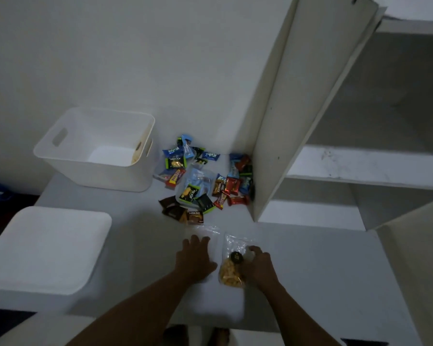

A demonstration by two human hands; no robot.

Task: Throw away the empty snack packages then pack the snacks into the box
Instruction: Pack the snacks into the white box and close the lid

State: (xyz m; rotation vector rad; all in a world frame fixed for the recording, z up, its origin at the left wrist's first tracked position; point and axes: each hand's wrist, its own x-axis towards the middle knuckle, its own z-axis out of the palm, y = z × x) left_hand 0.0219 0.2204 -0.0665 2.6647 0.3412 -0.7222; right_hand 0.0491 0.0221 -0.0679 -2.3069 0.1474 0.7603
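A heap of small snack packs (203, 181), blue, red, green and brown, lies on the white table against the wall. To its left stands an open white box (98, 148) with handle slots, nothing visible inside. Its flat white lid (48, 248) rests at the near left. My left hand (194, 258) lies palm down on an empty clear plastic bag (205, 231). Beside it, my right hand (259, 265) grips a clear bag of yellow snacks (231, 268) with a dark round label, lying on the table.
A white cabinet door (298, 108) stands open just right of the heap, with white shelves (360, 168) behind it. A second white panel (415, 258) juts in at the near right. My feet show below the table's near edge.
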